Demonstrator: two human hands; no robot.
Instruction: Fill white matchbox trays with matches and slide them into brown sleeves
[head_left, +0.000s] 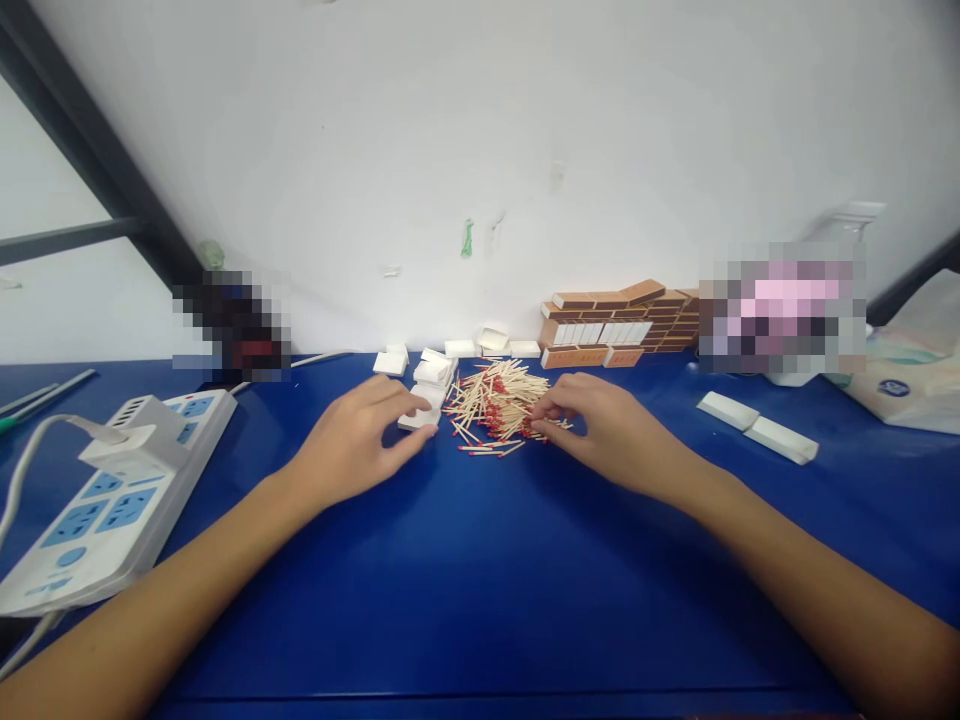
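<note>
Matches (499, 400) with red heads lie in a loose heap on the blue table (480, 580), a little way in front of the white wall and roughly between the person's two hands. At the heap's right edge the right hand (600, 425) rests palm down, its fingertips (541, 428) drawn close together and pinching at a few sticks on the fringe of the pile; whether any stick is actually lifted clear cannot be told. Just left of the heap the left hand (356, 440) is curled loosely around a small white box tray (418, 420), thumb and fingers touching its sides, the tray sitting on the table. Behind that tray, still left of the heap and reaching toward the wall, several more white trays (433, 370) lie scattered, some tipped on edge. Behind and to the right of the heap, against the wall, stands a stack of brown matchboxes (619, 325), with one row showing white ends. Farther right of the heap, well apart from it, two long white boxes (757, 427) lie end to end on the table. Far to the left of the heap a white power strip (112, 490) with blue sockets lies near the table's edge, with a white plug (120, 440) seated in it and a cable trailing off.
</note>
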